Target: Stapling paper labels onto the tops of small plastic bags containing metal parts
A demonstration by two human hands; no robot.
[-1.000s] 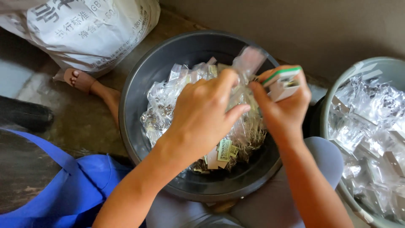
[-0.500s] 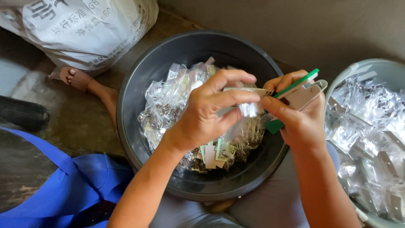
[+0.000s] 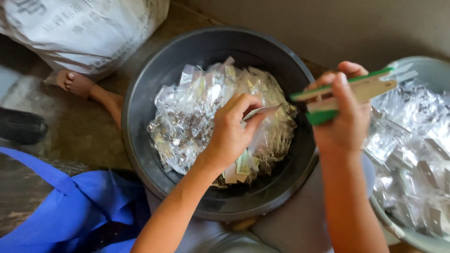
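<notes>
You've got a worn concrete floor [image 3: 79,126] w/ a dark round basin [image 3: 140,107], pale basin [image 3: 436,70] at right, white printed sack [image 3: 84,33] top left, bare foot [image 3: 75,83] beside it.

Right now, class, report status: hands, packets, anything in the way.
Left hand pinching clear packet over dark basin. Right hand holding green-edged cards. Nothing blocking.

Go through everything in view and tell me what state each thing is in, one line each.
Left hand: pinching a clear packet.
Right hand: gripping green-and-cream flat pieces.
Dark basin: heaped with clear packets.
Pale basin: filled with packets.
White sack: bulging, full.
</notes>
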